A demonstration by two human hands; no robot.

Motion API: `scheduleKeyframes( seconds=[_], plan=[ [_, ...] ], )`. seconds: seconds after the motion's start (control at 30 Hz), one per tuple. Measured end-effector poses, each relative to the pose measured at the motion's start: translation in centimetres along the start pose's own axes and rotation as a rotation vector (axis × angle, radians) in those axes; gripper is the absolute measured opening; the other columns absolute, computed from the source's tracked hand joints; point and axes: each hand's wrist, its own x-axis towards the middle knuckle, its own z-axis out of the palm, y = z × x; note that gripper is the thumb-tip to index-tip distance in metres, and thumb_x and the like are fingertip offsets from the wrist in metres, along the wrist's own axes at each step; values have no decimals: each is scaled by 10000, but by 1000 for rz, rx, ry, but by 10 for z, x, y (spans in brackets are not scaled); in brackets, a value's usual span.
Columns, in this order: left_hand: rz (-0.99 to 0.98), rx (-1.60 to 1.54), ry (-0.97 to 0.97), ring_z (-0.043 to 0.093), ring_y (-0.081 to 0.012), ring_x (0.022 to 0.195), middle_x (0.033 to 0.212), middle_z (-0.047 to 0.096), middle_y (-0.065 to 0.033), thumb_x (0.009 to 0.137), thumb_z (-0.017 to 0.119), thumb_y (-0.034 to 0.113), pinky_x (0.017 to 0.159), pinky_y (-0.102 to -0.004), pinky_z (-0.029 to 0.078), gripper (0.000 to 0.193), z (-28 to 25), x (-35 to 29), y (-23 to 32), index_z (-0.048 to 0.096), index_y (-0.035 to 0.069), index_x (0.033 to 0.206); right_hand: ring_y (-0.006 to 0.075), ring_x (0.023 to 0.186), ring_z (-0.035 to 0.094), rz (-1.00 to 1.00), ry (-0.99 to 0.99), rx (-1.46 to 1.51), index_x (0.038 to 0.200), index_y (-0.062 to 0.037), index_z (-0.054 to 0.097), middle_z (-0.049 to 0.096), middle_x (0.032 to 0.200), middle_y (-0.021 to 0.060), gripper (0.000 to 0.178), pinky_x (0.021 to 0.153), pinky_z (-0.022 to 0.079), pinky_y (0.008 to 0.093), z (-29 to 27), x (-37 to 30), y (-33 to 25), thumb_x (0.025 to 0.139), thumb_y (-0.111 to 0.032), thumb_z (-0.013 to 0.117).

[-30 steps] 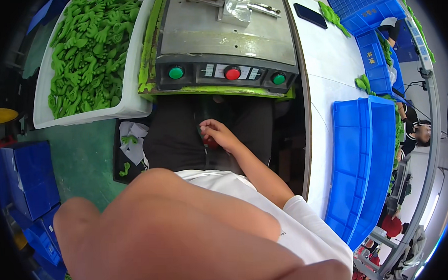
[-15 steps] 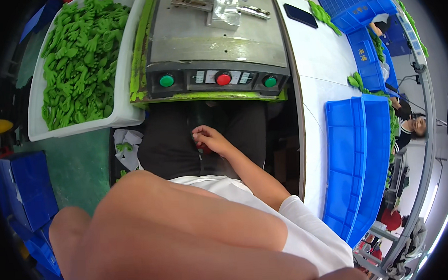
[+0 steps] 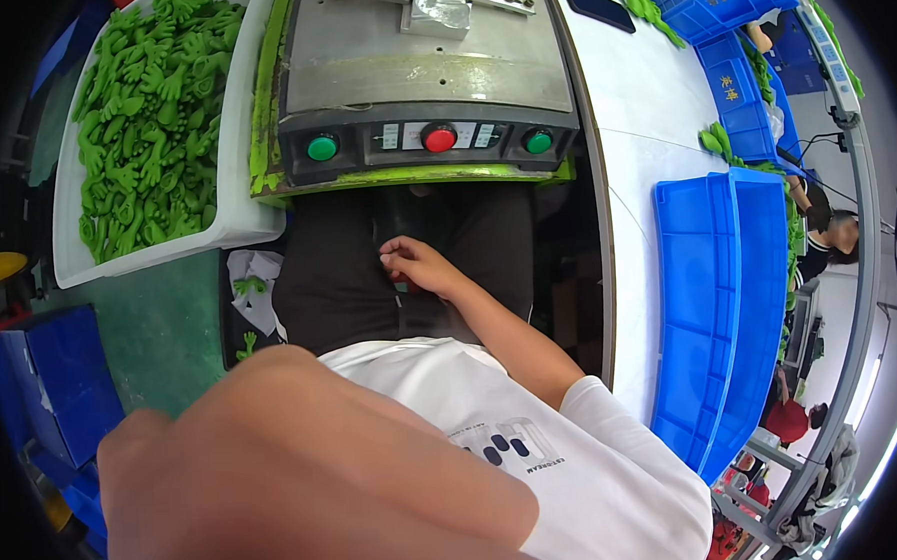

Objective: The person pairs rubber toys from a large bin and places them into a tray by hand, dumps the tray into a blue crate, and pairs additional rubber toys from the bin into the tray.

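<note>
My right hand [image 3: 415, 265] rests over my lap, on the dark trousers [image 3: 319, 296], with its fingers curled together. A small patch of red shows just under the fingers, and what they hold, if anything, I cannot make out. My left hand [image 3: 215, 440] is raised very close to the camera, large and blurred in the lower left, with its fingers not readable. Ahead stands a machine with a metal bed [image 3: 430, 76], a metal fixture [image 3: 437, 10] and a dark panel bearing a red button [image 3: 438, 137] between two green buttons [image 3: 323, 147]. Neither hand touches it.
Left of the machine, a white bin [image 3: 240, 204] is heaped with green hand- and foot-shaped pieces [image 3: 156, 123]. On the right, a white table [image 3: 619, 162] carries a phone [image 3: 599, 8], green pieces and blue crates [image 3: 695, 309]. Other people work at the far right.
My raised left arm has shifted down and left, uncovering more of my white shirt. The machine and bin sit slightly higher in view. My right hand stays over my lap.
</note>
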Motion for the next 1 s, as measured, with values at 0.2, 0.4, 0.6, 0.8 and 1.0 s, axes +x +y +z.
scheduleKeyframes(
  seconds=[0.2, 0.4, 0.6, 0.8, 1.0],
  plan=[
    [0, -34, -49, 629, -218, 749, 825, 653, -61, 707, 764, 168, 621, -314, 505, 242, 1, 1, -4, 667, 61, 901, 121, 821, 599, 0, 18, -19, 1188, -44, 614, 640, 951, 34, 314, 736, 524, 281, -8, 0, 5, 950, -237, 682],
    [-6, -70, -103, 627, -217, 740, 816, 651, -59, 707, 764, 163, 613, -314, 503, 231, -3, -6, -11, 668, 64, 893, 93, 821, 598, -63, -1, -25, 1212, -72, 593, 632, 954, 9, 312, 607, 463, 233, -5, 17, 20, 965, -250, 661],
    [-68, -93, -98, 626, -217, 731, 807, 650, -57, 708, 763, 158, 605, -314, 501, 221, -2, -36, 0, 668, 67, 885, 114, 820, 594, -23, 1, -17, 1173, -40, 616, 634, 929, 34, 301, 746, 507, 264, -6, 10, 18, 958, -245, 672],
    [-67, -127, -95, 625, -216, 723, 798, 648, -55, 709, 763, 152, 597, -314, 499, 210, -6, -69, 2, 669, 71, 878, 93, 841, 602, -18, 21, -104, 1197, -24, 591, 630, 968, 11, 283, 779, 492, 242, -1, 18, 25, 983, -203, 637],
    [-20, -165, -116, 624, -215, 714, 789, 647, -52, 709, 763, 147, 589, -314, 497, 200, -19, -98, -6, 669, 74, 870, 95, 843, 603, 8, 28, -82, 1192, -23, 591, 629, 972, 12, 266, 791, 491, 247, 5, 31, 30, 987, -188, 631]
  ],
)
